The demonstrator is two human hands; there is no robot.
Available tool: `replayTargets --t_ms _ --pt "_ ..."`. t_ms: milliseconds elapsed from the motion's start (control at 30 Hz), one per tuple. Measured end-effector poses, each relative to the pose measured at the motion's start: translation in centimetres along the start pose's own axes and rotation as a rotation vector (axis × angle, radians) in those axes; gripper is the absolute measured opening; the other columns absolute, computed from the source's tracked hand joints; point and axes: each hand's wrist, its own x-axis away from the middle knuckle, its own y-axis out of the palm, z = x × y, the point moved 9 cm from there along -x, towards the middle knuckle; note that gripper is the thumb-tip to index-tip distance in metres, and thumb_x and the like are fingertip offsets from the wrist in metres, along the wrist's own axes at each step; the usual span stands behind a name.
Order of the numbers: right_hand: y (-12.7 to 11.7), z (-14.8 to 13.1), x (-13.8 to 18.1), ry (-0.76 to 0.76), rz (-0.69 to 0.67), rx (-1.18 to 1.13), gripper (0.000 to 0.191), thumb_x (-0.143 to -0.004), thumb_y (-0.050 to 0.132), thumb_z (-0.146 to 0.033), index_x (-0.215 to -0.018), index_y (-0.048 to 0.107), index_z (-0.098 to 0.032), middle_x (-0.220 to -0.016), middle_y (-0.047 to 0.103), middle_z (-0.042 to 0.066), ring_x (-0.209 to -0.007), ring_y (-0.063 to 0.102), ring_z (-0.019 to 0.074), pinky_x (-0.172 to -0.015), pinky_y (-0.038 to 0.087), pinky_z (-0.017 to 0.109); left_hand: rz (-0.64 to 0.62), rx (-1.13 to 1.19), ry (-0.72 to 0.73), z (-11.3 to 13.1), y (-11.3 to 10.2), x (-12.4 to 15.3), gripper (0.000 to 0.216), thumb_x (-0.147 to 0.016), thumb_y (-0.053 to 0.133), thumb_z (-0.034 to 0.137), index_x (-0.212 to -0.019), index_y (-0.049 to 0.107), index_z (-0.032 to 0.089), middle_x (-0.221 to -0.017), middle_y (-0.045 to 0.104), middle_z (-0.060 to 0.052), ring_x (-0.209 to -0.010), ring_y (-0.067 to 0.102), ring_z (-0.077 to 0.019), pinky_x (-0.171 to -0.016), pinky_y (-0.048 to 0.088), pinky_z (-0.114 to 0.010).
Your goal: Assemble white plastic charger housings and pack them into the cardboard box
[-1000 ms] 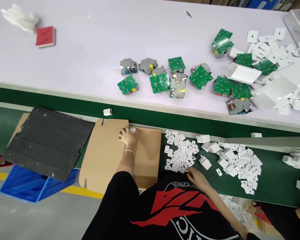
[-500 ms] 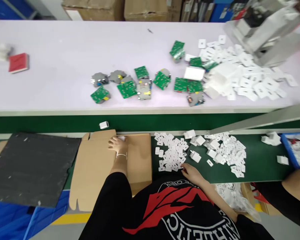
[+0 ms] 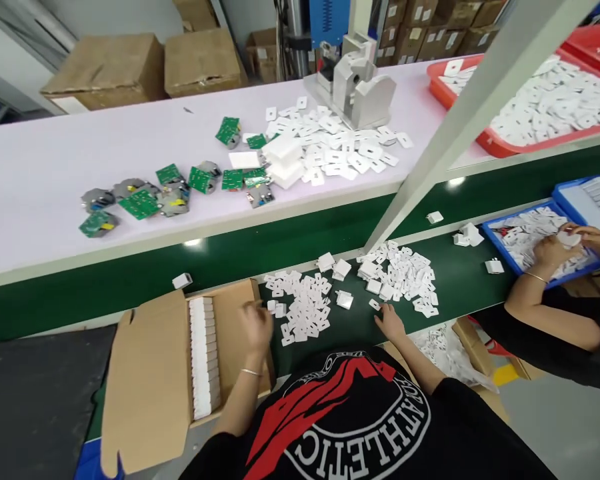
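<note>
My left hand [image 3: 257,325], smeared by motion, is above the right side of an open cardboard box [image 3: 231,320], near two small white blocks [image 3: 277,309]. Whether it holds anything cannot be made out. Along the box's left side stands a row of white adapter housings [image 3: 205,357]. My right hand [image 3: 391,324] is low over the green bench, thumb and index finger a little apart, with its fingertips close to a small white slotted plate [image 3: 375,305]. A pile of white plates [image 3: 306,308] lies between my hands. Beyond my right hand is another pile of plates [image 3: 413,277] with white housings.
Green circuit boards [image 3: 139,204] and more white plates [image 3: 340,147] lie on the upper shelf beside a metal fixture [image 3: 357,87]. A slanted post [image 3: 445,143] rises on the right. A co-worker's hands [image 3: 555,250] are over a blue tray [image 3: 500,247].
The view has swung right. My left hand has lifted from the box's left part and moved right, uncovering the row. My right hand has shifted right from the plate pile to the lone plate.
</note>
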Motion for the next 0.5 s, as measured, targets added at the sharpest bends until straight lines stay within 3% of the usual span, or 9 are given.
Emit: replayTargets --t_ms 67,133,233,367,500 --pt "0.4 0.4 -0.9 -0.015 0.032 0.005 0.038 -0.099 0.060 -0.029 -0.134 0.056 -0.016 -0.130 0.059 0.017 -0.095 0.067 0.0236 -0.072 0.048 0.030 -0.137 0.054 0.184 6.9 4.2 3.0 0.034 -0.096 0.053 0.022 -0.129 0.061 0.020 -0.134 0.058 -0.017 -0.122 0.062 -0.0308 -0.104 0.053 -0.043" --pt "0.9 0.6 -1.5 -0.031 0.053 0.006 0.035 -0.100 0.059 -0.031 -0.131 0.056 -0.017 -0.130 0.058 0.016 -0.093 0.067 0.0229 -0.069 0.047 0.029 -0.256 0.082 0.318 12.9 8.2 5.3 0.044 -0.092 0.066 0.032 -0.135 0.062 0.024 -0.141 0.056 -0.015 -0.111 0.067 -0.0292 -0.098 0.056 -0.041" --pt "1.7 0.8 -1.9 -0.063 0.067 0.002 0.025 -0.103 0.055 -0.030 -0.124 0.058 -0.018 -0.127 0.059 0.015 -0.091 0.067 0.0221 -0.067 0.046 0.028 -0.358 0.087 0.396 18.6 12.7 6.8 0.068 -0.084 0.080 0.040 -0.147 0.057 0.026 -0.148 0.051 -0.018 -0.119 0.065 -0.0367 -0.101 0.054 -0.047" --pt "2.1 1.5 -2.0 -0.108 0.060 -0.022 0.022 -0.107 0.047 -0.029 -0.120 0.059 -0.017 -0.126 0.062 0.015 -0.091 0.067 0.0212 -0.069 0.045 0.028 -0.433 0.109 0.365 21.1 15.9 6.4 0.060 -0.087 0.079 0.039 -0.143 0.062 0.022 -0.142 0.055 -0.022 -0.125 0.061 -0.0421 -0.105 0.050 -0.053" --pt "1.9 2.5 -1.9 -0.127 0.051 -0.066 0.028 -0.110 0.036 -0.026 -0.116 0.061 -0.016 -0.122 0.063 0.014 -0.092 0.067 0.0206 -0.074 0.046 0.028 -0.489 0.230 0.316 20.9 16.2 6.2 0.057 -0.098 0.064 0.044 -0.150 0.057 0.022 -0.132 0.060 -0.020 -0.120 0.066 -0.0359 -0.104 0.053 -0.048"
